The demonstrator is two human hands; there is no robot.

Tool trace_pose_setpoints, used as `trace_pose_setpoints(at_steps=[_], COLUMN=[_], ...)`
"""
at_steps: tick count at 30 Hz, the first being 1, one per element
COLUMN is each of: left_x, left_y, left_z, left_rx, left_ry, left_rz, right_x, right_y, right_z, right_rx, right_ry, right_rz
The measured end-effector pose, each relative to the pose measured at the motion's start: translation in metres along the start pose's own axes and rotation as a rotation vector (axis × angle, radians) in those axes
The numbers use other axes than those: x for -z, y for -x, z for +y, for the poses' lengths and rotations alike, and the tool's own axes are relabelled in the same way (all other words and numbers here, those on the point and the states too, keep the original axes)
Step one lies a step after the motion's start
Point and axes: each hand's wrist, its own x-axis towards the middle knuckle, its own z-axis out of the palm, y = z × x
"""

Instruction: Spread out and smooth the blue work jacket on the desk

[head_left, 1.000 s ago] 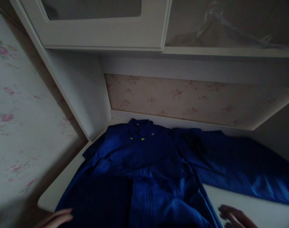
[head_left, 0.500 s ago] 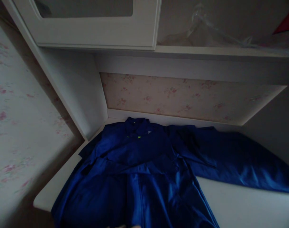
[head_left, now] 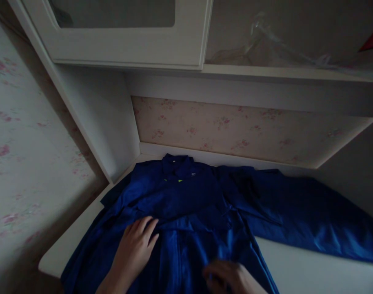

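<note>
A dark blue short-sleeved shirt (head_left: 174,196) lies spread with its collar toward the back wall, and a small white mark and yellow-green bits show on its chest. Shiny blue cloth (head_left: 192,257) covers the lower part and runs toward me; I cannot tell whether it is a separate garment. My left hand (head_left: 134,247) rests on this cloth near the shirt's hem, fingers stretched out and thumb apart. Over the cloth's right side is my right hand (head_left: 232,277), its bent fingers smeared by motion, so any hold is unclear.
More blue cloth (head_left: 311,216) stretches along the right of the white desk (head_left: 299,257). Overhead are a cabinet door (head_left: 128,47) and an open shelf (head_left: 281,72) with clear plastic. A white side panel (head_left: 97,118) and flowered wall (head_left: 12,163) stand left.
Both hands have come up into view from the bottom edge, the left one onto the blue cloth. The garments lie nearly as before, and the view has shifted slightly.
</note>
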Motion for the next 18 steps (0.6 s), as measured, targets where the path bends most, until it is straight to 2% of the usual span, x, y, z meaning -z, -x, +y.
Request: trace_pose_setpoints(at_steps=[4, 6, 9, 11, 13, 15, 18], left_x=[-0.027, -0.043, -0.064, -0.075, -0.083, -0.087, -0.093], left_y=[-0.012, -0.007, 0.002, 0.006, 0.007, 0.007, 0.008], left_z=[-0.002, 0.005, 0.010, 0.006, -0.003, -0.011, -0.012], left_rx=[-0.065, -0.107, -0.174, -0.265, -0.375, -0.488, -0.570], left_ry=[-0.151, -0.134, -0.078, -0.072, -0.101, -0.131, -0.128], left_rz=[0.041, 0.105, 0.298, 0.396, 0.443, 0.485, 0.567], right_x=[0.002, -0.011, -0.040, -0.058, -0.070, -0.078, -0.086], right_y=[-0.091, -0.137, -0.186, -0.202, -0.209, -0.211, -0.212], right_z=[0.006, 0.006, 0.005, 0.004, 0.003, 0.003, 0.003], right_rx=[-0.057, -0.008, 0.093, 0.149, 0.180, 0.196, 0.213], right_ry=[0.127, 0.238, 0.303, 0.342, 0.387, 0.427, 0.460], right_rz=[0.282, 0.282, 0.170, 0.105, 0.070, 0.061, 0.062])
